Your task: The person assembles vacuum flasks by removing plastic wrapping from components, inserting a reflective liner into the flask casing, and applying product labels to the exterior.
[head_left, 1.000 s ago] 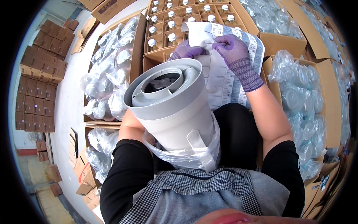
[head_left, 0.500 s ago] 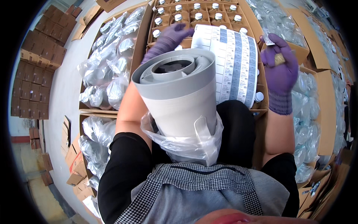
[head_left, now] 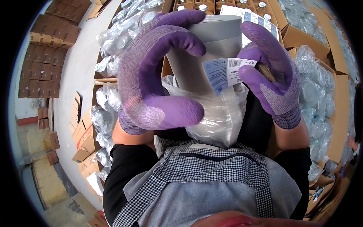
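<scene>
A grey-white tapered cylinder stands in front of me, its lower part in a clear plastic bag. My left hand, in a purple glove, is open. Its fingers curve apart at the cylinder's left side, the thumb in front of the bag; I cannot tell whether they touch it. Against the cylinder's front right, my gloved right hand pinches the right end of a printed blue-and-white label with a barcode. A brownish thing also sits in that hand, too covered to name.
Beyond the cylinder, a divided carton holds white-capped bottles, with a label sheet over part of it. Cartons of plastic-wrapped items line the left, with more wrapped items at right. Brown boxes are stacked far left.
Both hands have come in from beyond and beside the cylinder to its sides. The label has moved from the right to the cylinder's front. The cylinder leans away more, its top opening now hidden.
</scene>
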Available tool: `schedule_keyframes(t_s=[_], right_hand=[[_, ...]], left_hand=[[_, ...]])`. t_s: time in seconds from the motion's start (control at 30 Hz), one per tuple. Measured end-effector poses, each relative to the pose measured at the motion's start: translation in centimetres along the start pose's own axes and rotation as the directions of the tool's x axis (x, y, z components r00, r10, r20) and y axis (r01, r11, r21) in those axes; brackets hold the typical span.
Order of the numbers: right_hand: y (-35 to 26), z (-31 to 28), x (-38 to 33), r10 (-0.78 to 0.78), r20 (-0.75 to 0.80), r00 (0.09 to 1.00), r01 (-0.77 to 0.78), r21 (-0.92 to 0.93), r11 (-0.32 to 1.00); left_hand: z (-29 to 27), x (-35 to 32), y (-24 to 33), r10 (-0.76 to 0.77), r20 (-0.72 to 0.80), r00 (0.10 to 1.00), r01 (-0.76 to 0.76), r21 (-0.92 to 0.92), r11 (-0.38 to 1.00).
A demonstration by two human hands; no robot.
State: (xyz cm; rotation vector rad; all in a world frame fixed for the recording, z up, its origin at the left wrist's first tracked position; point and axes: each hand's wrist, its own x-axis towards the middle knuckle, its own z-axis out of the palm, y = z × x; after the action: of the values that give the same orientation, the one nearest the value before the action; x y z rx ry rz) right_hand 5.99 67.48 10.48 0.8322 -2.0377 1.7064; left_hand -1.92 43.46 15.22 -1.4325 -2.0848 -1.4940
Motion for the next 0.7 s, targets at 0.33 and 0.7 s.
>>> schedule_keyframes(t_s=[0.33, 0.7], right_hand=[[1.8, 1.7, 0.9, -0.186, -0.237, 0.954, 0.147, -0.172, 0.974], [1.7, 1.8, 0.5, -0.153, -0.257, 0.954, 0.055, -0.352, 0.934]], left_hand=[[3.0, 0.2, 4.8, -0.273, -0.109, 0.956, 0.267, -0.067, 0.961], [2.9, 0.5, 4.7, -0.283, -0.01, 0.959, 0.28, 0.189, 0.941]])
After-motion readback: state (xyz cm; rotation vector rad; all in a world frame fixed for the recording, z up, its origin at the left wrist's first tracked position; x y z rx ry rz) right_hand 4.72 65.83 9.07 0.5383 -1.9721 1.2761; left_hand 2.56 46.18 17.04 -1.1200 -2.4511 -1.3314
